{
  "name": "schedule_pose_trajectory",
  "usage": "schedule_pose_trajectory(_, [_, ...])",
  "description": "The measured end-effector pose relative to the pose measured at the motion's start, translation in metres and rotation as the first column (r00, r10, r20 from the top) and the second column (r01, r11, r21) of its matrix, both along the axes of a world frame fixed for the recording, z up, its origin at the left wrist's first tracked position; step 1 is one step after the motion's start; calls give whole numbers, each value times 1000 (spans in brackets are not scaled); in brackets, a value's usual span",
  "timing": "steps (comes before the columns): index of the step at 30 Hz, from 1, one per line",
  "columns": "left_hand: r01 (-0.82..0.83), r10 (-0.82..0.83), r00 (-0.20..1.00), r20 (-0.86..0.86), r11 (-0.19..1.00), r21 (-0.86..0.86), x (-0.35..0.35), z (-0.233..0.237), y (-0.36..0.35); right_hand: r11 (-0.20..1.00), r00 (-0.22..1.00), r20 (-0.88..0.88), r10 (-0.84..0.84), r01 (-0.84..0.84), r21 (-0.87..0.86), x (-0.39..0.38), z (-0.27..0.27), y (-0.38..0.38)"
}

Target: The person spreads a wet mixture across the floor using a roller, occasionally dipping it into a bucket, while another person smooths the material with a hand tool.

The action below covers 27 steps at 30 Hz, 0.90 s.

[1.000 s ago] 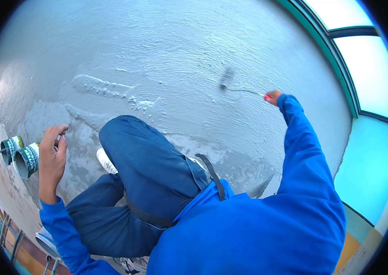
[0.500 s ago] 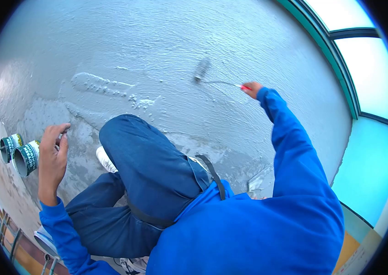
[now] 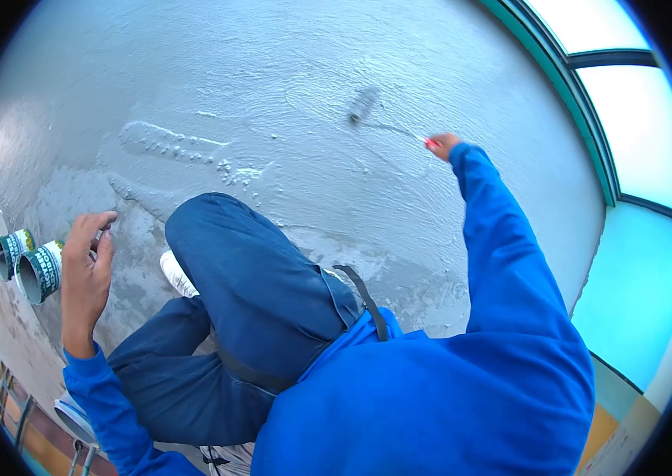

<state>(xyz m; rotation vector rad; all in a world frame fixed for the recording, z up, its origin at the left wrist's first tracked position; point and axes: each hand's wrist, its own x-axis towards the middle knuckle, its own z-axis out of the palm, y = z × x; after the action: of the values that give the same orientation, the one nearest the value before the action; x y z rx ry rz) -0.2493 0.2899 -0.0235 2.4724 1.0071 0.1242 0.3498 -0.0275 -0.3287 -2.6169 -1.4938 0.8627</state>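
Note:
My right hand [image 3: 444, 146] is closed round the red handle of a paint roller [image 3: 365, 103], whose blurred grey head is on or just above the wet grey surface [image 3: 272, 71]. Thick ridges of coating [image 3: 177, 147] lie to the left of the roller. Off to the left, my left hand [image 3: 88, 258] is raised with its fingers apart and bent, holding nothing. It is nearest to a green and white can [image 3: 39, 272], which stands just beyond it.
A second can [image 3: 9, 254] with a rod in it is at the far left. My bent knee [image 3: 221, 230] and white shoe [image 3: 178, 274] are in the middle. Green-framed window panes [image 3: 629, 119] border the right side. A white bucket [image 3: 76, 418] is at the lower left.
The roller has moved up and slightly right across the surface with my right hand. My left hand has shifted slightly left in view, along with the cans.

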Motion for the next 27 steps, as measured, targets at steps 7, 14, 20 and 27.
schedule_pose_trajectory(7, [2,-2,1000,-2,999,-34,9,0,4,930,970,-31,-243,224,-292,-1,58,-236])
schedule_pose_trajectory(14, [11,-12,1000,-15,999,-46,16,2,3,950,988,-108,-112,75,-302,-47,53,-190])
schedule_pose_trajectory(20, [30,-29,999,29,999,-16,5,8,4,998,983,-174,58,-60,-3,-135,13,10])
schedule_pose_trajectory(27, [-61,59,995,84,998,17,-13,24,0,979,971,-143,193,-181,93,-271,14,264])
